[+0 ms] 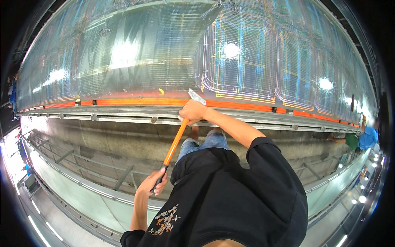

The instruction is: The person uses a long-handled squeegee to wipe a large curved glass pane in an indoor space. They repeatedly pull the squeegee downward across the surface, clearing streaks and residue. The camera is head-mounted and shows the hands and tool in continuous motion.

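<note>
Both my hands hold a long scraper (176,142) with an orange shaft and a black grip. My left hand (153,182) is closed around the black grip, low in front of my body. My right hand (193,112) wraps the upper shaft, close under the flat, pale, smeared head. That head reaches over the near edge of a long, glossy table surface (148,78). Whether the blade touches the surface, I cannot tell. Beside it runs an orange strip (144,101) along the table edge. A small yellow scrap (161,91) lies left of the head.
A metal rail (123,115) with round knobs lines the table's near side. Coloured line patterns (247,61) cover the surface to the right. Behind me stands a second long, pale-topped table (103,206). At the far right, a person in a blue shirt (368,138) stands by the table.
</note>
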`<move>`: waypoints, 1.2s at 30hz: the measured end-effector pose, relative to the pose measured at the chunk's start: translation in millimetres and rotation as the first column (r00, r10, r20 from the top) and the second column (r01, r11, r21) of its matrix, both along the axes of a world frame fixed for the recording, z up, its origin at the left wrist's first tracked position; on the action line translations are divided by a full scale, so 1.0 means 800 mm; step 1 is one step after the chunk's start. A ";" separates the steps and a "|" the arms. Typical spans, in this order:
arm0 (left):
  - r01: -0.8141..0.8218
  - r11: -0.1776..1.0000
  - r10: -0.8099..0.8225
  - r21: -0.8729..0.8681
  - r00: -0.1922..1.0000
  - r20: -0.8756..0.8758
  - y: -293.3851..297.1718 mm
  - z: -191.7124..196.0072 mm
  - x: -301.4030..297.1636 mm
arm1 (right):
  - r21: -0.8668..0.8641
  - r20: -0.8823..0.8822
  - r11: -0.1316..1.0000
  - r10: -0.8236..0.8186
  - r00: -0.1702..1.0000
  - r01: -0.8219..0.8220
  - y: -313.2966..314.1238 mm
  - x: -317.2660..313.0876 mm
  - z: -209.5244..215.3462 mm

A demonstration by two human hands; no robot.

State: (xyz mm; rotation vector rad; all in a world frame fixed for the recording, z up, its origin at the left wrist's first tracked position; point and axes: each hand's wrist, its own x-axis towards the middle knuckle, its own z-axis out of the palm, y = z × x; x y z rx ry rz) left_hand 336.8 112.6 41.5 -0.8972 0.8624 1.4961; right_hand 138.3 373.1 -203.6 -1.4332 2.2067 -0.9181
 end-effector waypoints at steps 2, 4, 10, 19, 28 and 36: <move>-0.119 0.990 0.113 0.075 0.990 0.083 -0.003 -0.007 -0.021 | -0.016 0.006 0.996 -0.089 0.996 0.089 0.006 -0.008 -0.004; -0.126 0.982 0.110 0.141 0.987 0.117 -0.016 -0.023 -0.025 | -0.016 0.032 0.997 -0.080 0.996 0.080 0.014 -0.019 -0.002; -0.047 0.990 0.012 0.136 0.969 0.247 -0.010 -0.001 -0.076 | -0.089 -0.037 0.970 -0.229 0.973 0.225 0.014 -0.014 -0.016; 0.045 0.999 -0.039 -0.004 0.898 0.439 -0.008 0.065 -0.230 | -0.317 0.004 0.887 -0.352 0.936 0.335 -0.012 -0.087 -0.010; 0.166 0.978 -0.086 -0.128 0.876 0.475 0.050 0.109 -0.492 | -0.429 -0.026 0.751 -0.565 0.824 0.502 -0.003 -0.299 -0.015; 0.113 0.994 -0.110 0.010 0.938 0.328 0.162 0.043 -0.710 | -0.472 -0.262 0.709 -0.680 0.685 0.524 0.151 -0.569 -0.040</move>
